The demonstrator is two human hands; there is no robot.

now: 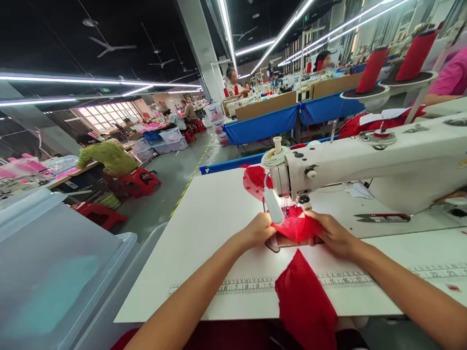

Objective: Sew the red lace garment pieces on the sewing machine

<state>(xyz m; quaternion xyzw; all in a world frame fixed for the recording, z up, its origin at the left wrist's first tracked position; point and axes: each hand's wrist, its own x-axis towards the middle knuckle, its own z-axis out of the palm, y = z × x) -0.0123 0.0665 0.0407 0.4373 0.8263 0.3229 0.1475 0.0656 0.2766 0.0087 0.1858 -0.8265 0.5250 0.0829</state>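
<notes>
A sheer red fabric piece [297,228] lies under the needle area of a white sewing machine [335,160]. My left hand [260,228] pinches its left edge beside the small lit lamp [273,206]. On the other side, my right hand [333,233] grips the right edge, its thumb on top near the presser foot. More red cloth [255,181] lies behind the machine head. Another red panel [304,296] hangs over the table's front edge toward my lap. The fingertips of both hands are partly hidden by fabric.
Thread snips [383,218] lie on the machine bed at right. A printed ruler [251,286] runs along the white table [175,253]. Red thread cones [372,70] stand at upper right. A translucent plastic bin [58,272] is at left. Other people work at tables farther off.
</notes>
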